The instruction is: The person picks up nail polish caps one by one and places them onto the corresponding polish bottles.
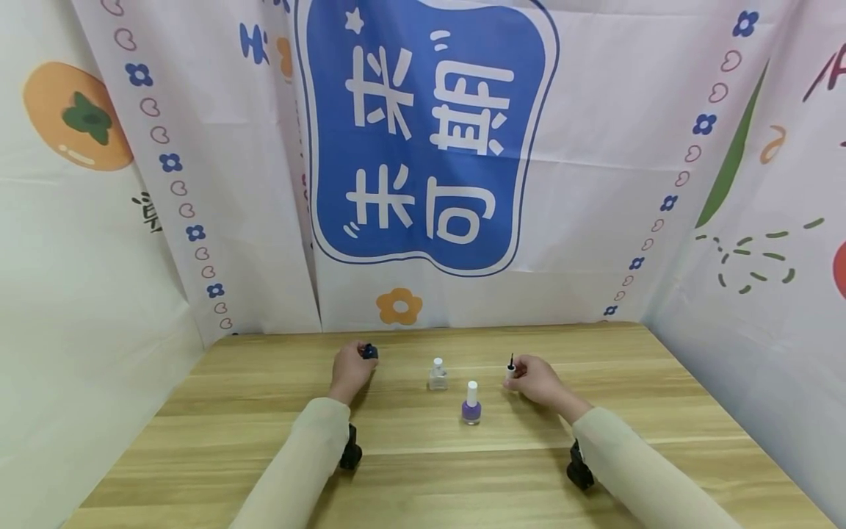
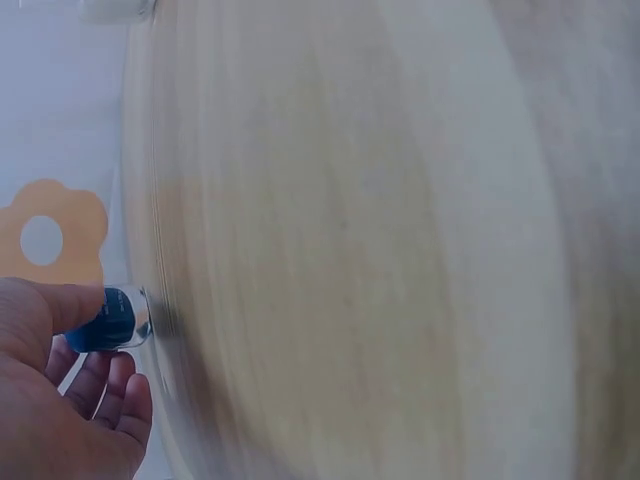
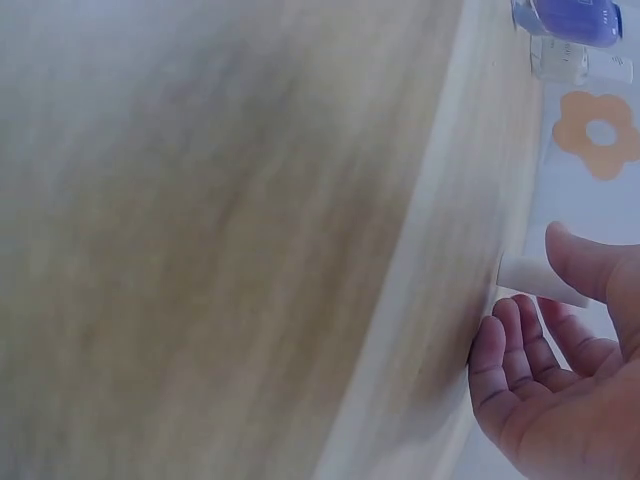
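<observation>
Toward the back left of the table, my left hand (image 1: 350, 371) grips a small dark blue nail polish bottle (image 1: 370, 353). The left wrist view shows the bottle's clear glass base (image 2: 143, 312) close to the tabletop, with thumb and fingers around the blue part. On the right, my right hand (image 1: 537, 380) pinches a white nail polish cap (image 3: 540, 278) between thumb and fingers. Its dark brush (image 1: 512, 360) points upward, and the cap's closed end is at the tabletop. Between the hands stand a clear nail polish bottle (image 1: 438, 378) and a purple one (image 1: 471, 410), both white-capped.
The wooden table (image 1: 423, 485) reaches back to a white printed cloth (image 1: 581, 257). More printed cloth (image 1: 747, 330) hangs along the right side and the left side. A black wrist camera (image 1: 352, 448) sits on the left forearm, another (image 1: 580, 466) on the right.
</observation>
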Demonstrator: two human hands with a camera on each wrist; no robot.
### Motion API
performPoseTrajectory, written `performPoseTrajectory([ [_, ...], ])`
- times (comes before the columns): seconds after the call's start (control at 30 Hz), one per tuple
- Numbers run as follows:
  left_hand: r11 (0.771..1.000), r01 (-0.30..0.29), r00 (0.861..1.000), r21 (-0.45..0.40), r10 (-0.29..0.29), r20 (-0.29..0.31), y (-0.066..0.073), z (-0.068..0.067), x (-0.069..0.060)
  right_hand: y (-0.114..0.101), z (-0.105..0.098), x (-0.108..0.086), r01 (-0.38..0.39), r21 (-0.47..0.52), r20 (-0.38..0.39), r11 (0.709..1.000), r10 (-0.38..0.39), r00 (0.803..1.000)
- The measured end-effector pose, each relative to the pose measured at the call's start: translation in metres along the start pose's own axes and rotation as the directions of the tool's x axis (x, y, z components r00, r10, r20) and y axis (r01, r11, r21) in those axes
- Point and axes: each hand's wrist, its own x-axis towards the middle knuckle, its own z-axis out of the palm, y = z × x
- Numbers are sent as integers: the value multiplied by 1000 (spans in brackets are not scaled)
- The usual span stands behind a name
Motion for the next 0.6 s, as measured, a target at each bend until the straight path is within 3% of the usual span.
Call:
performPoseTrajectory([
  [0.4,1000,-17,1000,0,17,-15,-3,1,4,1,0,0,19,-39,-10,999,-20,1000],
  [0.6,1000,-18,1000,8,18,-18,-2,1,5,1,-2,-2,69,-37,-13,997,-70,997],
])
